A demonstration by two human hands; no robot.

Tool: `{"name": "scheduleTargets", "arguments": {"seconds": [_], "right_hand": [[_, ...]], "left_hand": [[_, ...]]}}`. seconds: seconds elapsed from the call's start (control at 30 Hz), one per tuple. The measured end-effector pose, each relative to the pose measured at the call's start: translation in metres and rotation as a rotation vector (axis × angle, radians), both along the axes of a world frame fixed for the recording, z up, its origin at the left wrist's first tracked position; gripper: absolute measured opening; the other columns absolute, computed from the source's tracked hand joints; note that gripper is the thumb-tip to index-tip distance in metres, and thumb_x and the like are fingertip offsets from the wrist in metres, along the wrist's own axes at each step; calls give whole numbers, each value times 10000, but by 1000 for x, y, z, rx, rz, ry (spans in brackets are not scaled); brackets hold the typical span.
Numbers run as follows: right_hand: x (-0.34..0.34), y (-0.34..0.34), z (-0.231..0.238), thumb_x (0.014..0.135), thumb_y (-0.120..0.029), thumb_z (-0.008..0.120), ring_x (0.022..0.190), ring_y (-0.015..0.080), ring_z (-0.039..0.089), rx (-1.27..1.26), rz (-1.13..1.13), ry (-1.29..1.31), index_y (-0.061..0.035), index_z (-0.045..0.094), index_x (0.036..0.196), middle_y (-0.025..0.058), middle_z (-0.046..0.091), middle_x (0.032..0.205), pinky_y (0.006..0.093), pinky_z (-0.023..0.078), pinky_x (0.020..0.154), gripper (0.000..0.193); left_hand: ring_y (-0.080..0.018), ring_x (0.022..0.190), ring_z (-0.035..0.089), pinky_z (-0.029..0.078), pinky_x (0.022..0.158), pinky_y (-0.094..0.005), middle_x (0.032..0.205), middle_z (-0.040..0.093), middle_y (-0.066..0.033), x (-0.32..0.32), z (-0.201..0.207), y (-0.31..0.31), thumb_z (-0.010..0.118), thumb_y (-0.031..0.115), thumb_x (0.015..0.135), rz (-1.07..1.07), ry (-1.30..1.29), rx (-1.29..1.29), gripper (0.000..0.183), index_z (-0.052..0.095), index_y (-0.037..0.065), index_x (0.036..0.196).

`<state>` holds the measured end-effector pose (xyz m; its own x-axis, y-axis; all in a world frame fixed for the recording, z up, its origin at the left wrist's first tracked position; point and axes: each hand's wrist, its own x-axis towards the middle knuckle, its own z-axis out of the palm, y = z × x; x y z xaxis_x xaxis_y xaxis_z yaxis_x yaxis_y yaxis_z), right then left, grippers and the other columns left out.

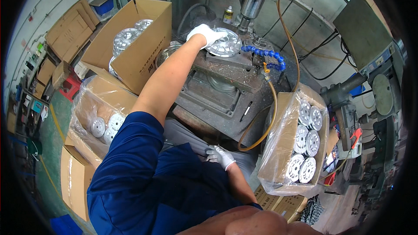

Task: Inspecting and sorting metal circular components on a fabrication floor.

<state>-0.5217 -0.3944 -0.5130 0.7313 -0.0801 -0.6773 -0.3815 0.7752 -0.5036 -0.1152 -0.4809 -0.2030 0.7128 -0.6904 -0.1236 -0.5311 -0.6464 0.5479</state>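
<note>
My left hand (206,35), in a white glove, reaches forward and grips the left rim of a round silver metal disc (226,44) with a ribbed face. This disc lies on a flat metal block (230,61) on the machine table, left of and below the drill press spindle (245,24). In a white glove too, my right hand (221,156) rests on my grey trousers with its fingers stretched out and nothing visible in them. A blue segmented coolant hose (265,53) points at the disc's right edge.
Left of the machine, an open carton (150,21) holds silver discs; a plastic-lined carton (102,93) with more stands nearer. Another lined carton (278,148) at right holds stacked discs. A pen (246,112) lies on the machine base, a spray can (227,15) behind. A brown hose (275,104) loops down at right.
</note>
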Motion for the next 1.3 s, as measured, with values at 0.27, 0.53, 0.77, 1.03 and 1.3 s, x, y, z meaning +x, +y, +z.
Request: {"name": "scheduleTargets", "arguments": {"seconds": [0.27, 0.53, 0.77, 1.03, 1.3], "right_hand": [[-10, -1, 6, 968, -283, 449, 815, 296, 634, 48, -57, -31, -55, 503, 1247, 169, 621, 1052, 402, 522, 748, 364], [-12, -1, 6, 958, -310, 464, 878, 337, 617, 50, -60, -47, -30, 452, 1276, 193, 586, 1095, 428, 512, 798, 423], [-11, 1, 6, 944, -289, 499, 829, 291, 619, 77, -109, -47, -43, 493, 1241, 166, 616, 1004, 409, 518, 772, 385], [-11, 0, 11, 942, -324, 496, 854, 282, 614, 40, -111, -39, -49, 484, 1254, 157, 603, 1044, 411, 513, 777, 416], [-15, -2, 5, 957, -301, 465, 826, 275, 622, 40, -135, -51, -61, 501, 1232, 176, 613, 1050, 411, 519, 743, 367]], "left_hand": [[-308, 1104, 573, 444, 916, -359, 1195, 585, -194, -4, 4, 2, 588, 717, 665, -5, -1, 3, 879, 605, -22, 1142], [-309, 1104, 572, 443, 916, -360, 1194, 584, -198, 4, -4, -2, 580, 713, 674, -10, 19, -8, 874, 605, -27, 1138], [-316, 1108, 568, 439, 920, -358, 1195, 582, -202, 7, -7, -3, 583, 703, 677, -17, 39, -18, 870, 603, -37, 1135], [-323, 1103, 570, 437, 921, -360, 1187, 583, -211, 6, -7, -2, 579, 700, 681, -32, 17, -33, 868, 603, -43, 1129], [-322, 1125, 556, 425, 942, -354, 1205, 569, -215, 0, -4, 0, 556, 714, 692, -30, -58, -38, 885, 590, -40, 1152]]}}
